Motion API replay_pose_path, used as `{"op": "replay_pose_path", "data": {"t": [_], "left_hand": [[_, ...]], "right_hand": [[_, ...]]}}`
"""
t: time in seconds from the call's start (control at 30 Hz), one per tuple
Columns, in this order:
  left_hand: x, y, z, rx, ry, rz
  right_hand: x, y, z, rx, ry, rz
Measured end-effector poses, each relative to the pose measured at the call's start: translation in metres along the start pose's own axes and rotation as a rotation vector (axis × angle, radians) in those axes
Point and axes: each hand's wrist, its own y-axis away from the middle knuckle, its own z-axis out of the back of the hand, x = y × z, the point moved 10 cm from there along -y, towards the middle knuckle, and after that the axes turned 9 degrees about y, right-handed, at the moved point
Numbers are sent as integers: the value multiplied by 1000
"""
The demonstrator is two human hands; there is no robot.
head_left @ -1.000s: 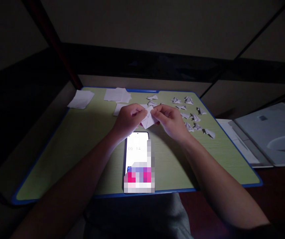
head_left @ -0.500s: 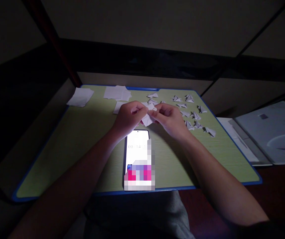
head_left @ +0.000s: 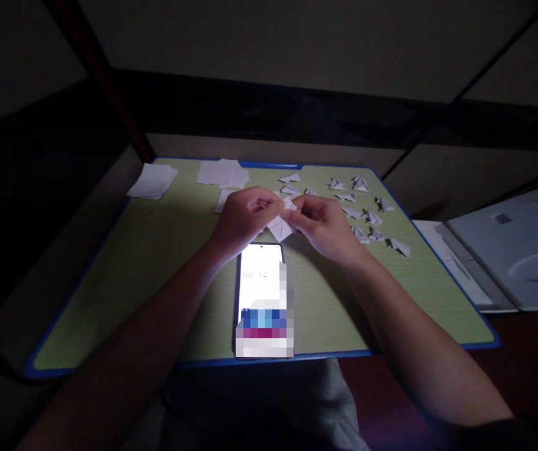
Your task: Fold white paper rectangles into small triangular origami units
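Note:
A small folded piece of white paper (head_left: 280, 229), with crease lines on it, is pinched between both hands above the middle of the table. My left hand (head_left: 248, 216) has its thumb and fingers closed on the paper's left side. On the right side my right hand (head_left: 322, 224) grips it, the thumb lying across the paper. Fingers hide part of the paper. Just below the hands lies a lit phone (head_left: 260, 275) showing a timer, its lower part pixelated. Several small folded paper shapes (head_left: 371, 217) are scattered beyond and to the right of my right hand.
The green table (head_left: 156, 250) has a blue rim. A stack of white paper (head_left: 152, 180) lies at the far left corner, another paper stack (head_left: 222, 173) at the back, and a sheet (head_left: 222, 200) partly behind my left hand. A pale flat box (head_left: 522, 250) stands right of the table.
My left hand has shifted slightly right over the folded paper, thumb closer to the right hand. The right hand's grip looks nearly the same. The view has moved a little.

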Motion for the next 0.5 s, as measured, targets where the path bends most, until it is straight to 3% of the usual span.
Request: {"op": "replay_pose_path", "data": {"t": [0.5], "left_hand": [[4,0,0,22,20,74]], "right_hand": [[-9,-1,-2,-26,-129,-36]]}}
